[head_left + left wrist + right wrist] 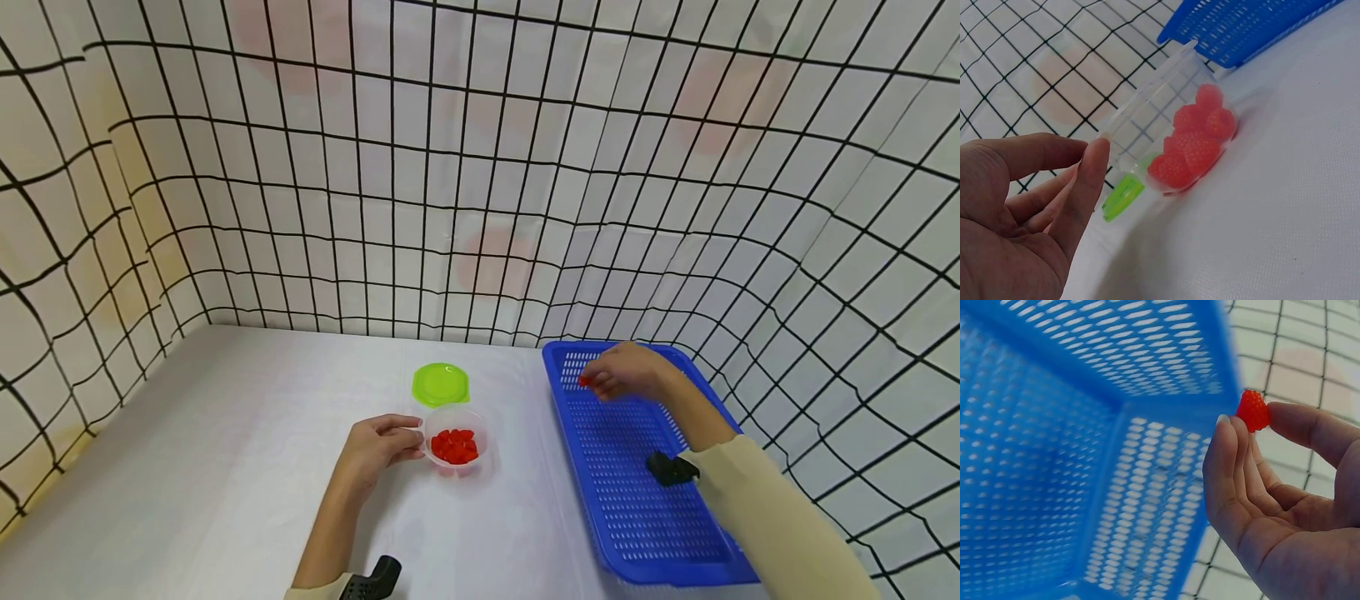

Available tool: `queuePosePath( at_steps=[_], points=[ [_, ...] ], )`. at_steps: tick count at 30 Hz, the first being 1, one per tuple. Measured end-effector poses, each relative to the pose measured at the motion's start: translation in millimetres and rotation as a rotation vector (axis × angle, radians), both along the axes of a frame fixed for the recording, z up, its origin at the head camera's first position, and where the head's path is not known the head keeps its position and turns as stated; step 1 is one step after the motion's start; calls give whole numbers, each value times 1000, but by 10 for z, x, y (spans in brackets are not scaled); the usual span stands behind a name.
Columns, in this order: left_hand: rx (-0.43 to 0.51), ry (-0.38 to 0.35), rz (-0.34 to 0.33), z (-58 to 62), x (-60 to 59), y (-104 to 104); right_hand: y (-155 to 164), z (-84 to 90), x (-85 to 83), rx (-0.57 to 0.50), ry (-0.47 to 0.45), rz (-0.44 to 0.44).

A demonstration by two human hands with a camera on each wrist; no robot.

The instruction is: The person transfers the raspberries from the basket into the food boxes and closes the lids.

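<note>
A red raspberry (1252, 411) is pinched between the thumb and fingertips of my right hand (626, 372), which hovers over the far end of the blue basket (592, 500). My left hand (378, 450) pinches the rim of a clear plastic tub (1154, 103) on the white table. Several red raspberries (454, 447) lie at the bottom of the tub, seen through its wall in the left wrist view. Just behind the tub, a green lid (440, 385) lies flat on the table.
Black wire mesh (427, 200) with pale cloth behind it encloses the back and both sides. The basket's perforated walls rise near the right hand. White cloth (225, 467) covers the table left of the tub.
</note>
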State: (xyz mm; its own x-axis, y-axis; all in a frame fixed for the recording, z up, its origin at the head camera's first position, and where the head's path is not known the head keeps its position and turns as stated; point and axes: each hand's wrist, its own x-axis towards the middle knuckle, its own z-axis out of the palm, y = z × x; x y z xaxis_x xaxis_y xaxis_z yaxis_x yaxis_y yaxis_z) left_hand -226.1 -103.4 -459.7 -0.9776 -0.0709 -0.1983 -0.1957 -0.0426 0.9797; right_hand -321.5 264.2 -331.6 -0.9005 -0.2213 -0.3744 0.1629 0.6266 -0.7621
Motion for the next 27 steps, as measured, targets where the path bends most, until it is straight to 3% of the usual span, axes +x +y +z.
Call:
queuePosePath(
  at_steps=[10, 27],
  points=[
    [1, -8, -9, 3, 1, -4, -491, 171, 75, 34, 52, 119],
    [8, 0, -10, -6, 3, -16, -1348, -130, 113, 47, -47, 177]
  ],
)
